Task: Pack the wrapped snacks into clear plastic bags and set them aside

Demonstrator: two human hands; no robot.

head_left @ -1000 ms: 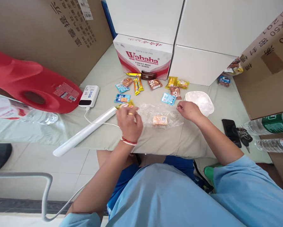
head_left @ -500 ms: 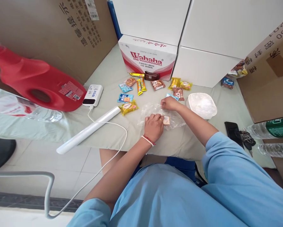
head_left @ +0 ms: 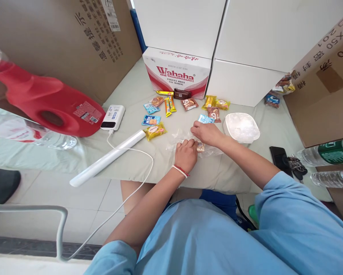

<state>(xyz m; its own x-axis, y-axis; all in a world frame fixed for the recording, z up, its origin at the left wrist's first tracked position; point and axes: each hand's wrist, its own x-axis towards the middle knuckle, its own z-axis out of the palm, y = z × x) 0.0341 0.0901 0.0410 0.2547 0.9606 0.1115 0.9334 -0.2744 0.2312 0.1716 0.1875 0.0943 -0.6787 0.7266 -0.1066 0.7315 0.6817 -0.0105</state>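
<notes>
A crumpled clear plastic bag [head_left: 174, 142] lies on the cloth-covered table under both hands. My left hand [head_left: 186, 156] is closed, its fingertips on a small wrapped snack [head_left: 200, 147] that rests on the plastic; part of the snack is hidden by the fingers. Above it, my right hand [head_left: 207, 133] is pinched at the far side of the plastic, its fingertips together on the film. Just beyond the right hand lies a light-blue snack packet [head_left: 206, 118], beside a brown packet [head_left: 213, 114]. A white plastic tub [head_left: 227, 128] with clear film inside stands right of that hand.
More wrapped snacks, including a yellow packet [head_left: 155, 131], lie before the Wahaha box [head_left: 175, 74]. Left are a white roll [head_left: 108, 157], a power bank [head_left: 113, 117] with a cable and a red jug [head_left: 53, 101]. A phone [head_left: 280, 159] and keys [head_left: 297, 165] lie right.
My right hand has shifted slightly left and nearer, uncovering more of the light-blue packet. My left hand stays on the small snack. The whole view has tilted slightly.
</notes>
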